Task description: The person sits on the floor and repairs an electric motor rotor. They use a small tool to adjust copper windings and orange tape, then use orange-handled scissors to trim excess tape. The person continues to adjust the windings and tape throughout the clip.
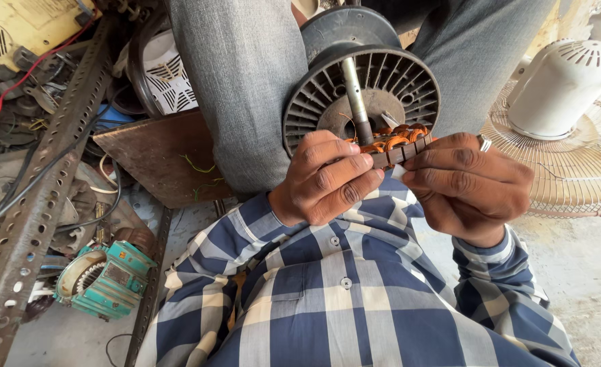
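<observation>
Grey ribbed round motor rotor housing with steel shaft (375, 85) wedged between grey-trousered knees (246, 88), shaft pointing back toward the checked blue-and-white shirt (334, 299). Knees serving as a vise, so both hands free for fine work.

Copper-wound stator ring with dark laminated core (399, 146) sitting round the base of the shaft, right at the chest-side face of the housing, close under the eyes.

Left hand (324, 177) closed on the near left edge of the ring, thumb and fingers pinching the laminations, steadying against rotation. Right hand (467, 183) closed on the right edge, fingertips meeting the left's almost touching across the core. Small white sliver between the fingertips, probably insulation paper in a slot; too small to confirm. Silver ring on one right finger.

Hands together, both clamped on the stator ring, neither loose.

Around: perforated steel angle bar (35, 197) lying diagonally at left, teal small motor body with exposed windings (107, 278) on floor beside it, brown flat board (158, 156) by the left knee, white fan motor cover on a wire fan guard (565, 102) at right.
</observation>
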